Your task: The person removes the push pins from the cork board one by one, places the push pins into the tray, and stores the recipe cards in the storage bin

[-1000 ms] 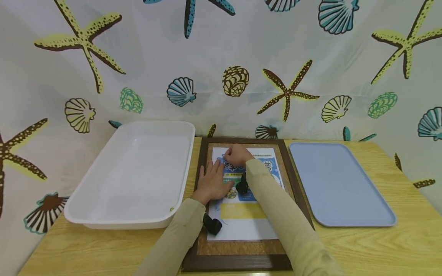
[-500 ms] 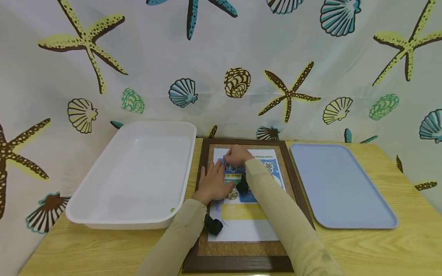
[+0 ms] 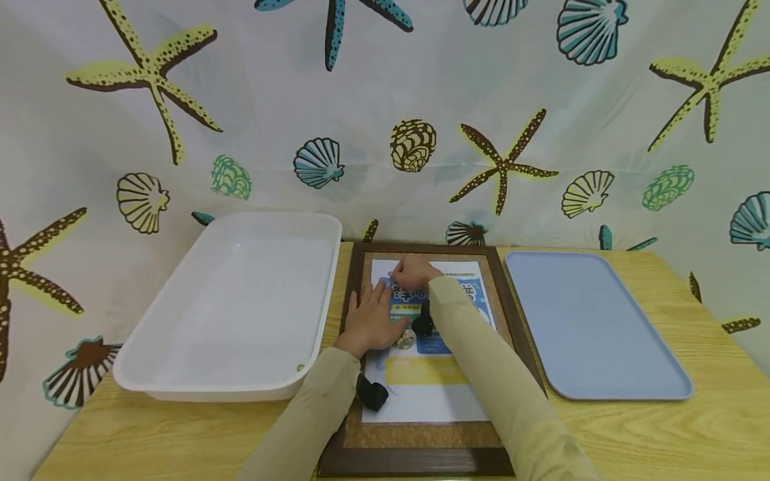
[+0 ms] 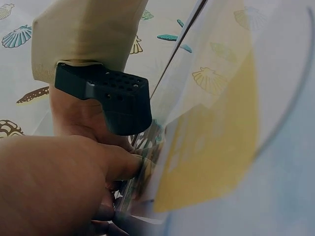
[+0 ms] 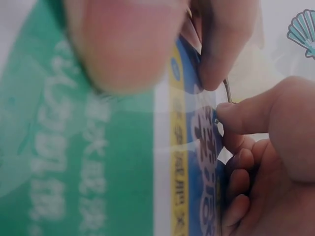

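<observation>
Lying under spread left hand (image 3: 369, 322): poster (image 3: 421, 371); right hand (image 3: 415, 272) curled at far end, can't tell if grasping anything.

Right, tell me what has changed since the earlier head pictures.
Nothing visibly changed apart from a slight shift of the head view; I see nothing taken hold of or let go. The left hand still rests with fingers spread on the left side of the poster; the right hand stays curled at its upper left. The framed corkboard, white tub and blue tray stayed put.
</observation>
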Demonstrator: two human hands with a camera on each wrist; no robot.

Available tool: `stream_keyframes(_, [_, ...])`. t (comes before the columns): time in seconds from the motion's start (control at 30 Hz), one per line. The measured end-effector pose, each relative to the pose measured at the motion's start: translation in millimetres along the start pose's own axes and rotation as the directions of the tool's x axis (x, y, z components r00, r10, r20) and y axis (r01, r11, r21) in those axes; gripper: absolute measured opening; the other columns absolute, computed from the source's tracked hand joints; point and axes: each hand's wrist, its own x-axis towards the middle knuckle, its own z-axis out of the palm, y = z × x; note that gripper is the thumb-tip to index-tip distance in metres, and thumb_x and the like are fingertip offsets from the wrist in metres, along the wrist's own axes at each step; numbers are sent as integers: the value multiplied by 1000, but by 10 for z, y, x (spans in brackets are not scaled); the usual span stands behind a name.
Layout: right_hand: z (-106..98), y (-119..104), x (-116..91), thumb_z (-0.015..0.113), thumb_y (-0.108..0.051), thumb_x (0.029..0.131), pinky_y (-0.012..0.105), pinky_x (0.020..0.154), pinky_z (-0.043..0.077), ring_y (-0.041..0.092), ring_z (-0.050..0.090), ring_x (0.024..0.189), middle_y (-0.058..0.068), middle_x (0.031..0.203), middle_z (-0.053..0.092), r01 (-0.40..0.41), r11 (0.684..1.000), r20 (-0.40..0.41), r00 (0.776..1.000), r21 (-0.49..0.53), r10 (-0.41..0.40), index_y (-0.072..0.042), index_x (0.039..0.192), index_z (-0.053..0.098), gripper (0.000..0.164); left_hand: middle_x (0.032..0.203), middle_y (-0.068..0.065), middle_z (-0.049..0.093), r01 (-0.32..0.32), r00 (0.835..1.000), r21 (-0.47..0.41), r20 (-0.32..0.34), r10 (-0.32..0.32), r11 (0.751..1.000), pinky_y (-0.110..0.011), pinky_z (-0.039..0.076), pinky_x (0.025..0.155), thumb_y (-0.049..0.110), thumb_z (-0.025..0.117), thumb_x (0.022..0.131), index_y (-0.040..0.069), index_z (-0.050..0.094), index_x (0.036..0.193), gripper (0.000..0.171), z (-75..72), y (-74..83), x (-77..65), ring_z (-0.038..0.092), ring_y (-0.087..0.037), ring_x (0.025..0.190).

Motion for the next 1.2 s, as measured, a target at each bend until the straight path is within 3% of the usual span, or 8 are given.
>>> stream_keyframes(0.47, [57,-12,-73,53,-18,96,23,69,51,11,56,75,7,98,68,-48,999,-3,999,24,48,-4,106,72,25,161,-16,15,-8,1000,2,14,8,1000,-56,2,118,46,52,94,1,27,151,76,114,-68,74,7,-37,149])
stream_keyframes(0.8, [58,-56,-87,53,-17,96,25,72,51,13,56,78,8,96,66,-8,999,-45,999,38,9,-2,102,70,23,161,-17,15,19,1000,16,16,-19,1000,-55,2,119,45,51,95,0,26,151,76,8,-28,17,8,-37,149])
stream_keyframes(1.07, [42,-60,-147,53,-18,97,25,70,50,15,56,80,9,99,65,-39,996,-53,998,75,43,-2,107,68,24,161,-17,14,12,1000,27,25,-13,1000,-55,2,119,45,51,95,0,25,151,76,34,-28,42,7,-37,149])
stream_keyframes(1.2, [22,-49,-160,53,-17,97,27,75,49,16,55,84,10,102,65,-16,996,-40,999,87,19,-2,108,68,23,161,-16,13,11,999,28,32,-12,1000,-55,1,119,45,51,95,1,24,151,77,41,-29,73,5,-36,149])
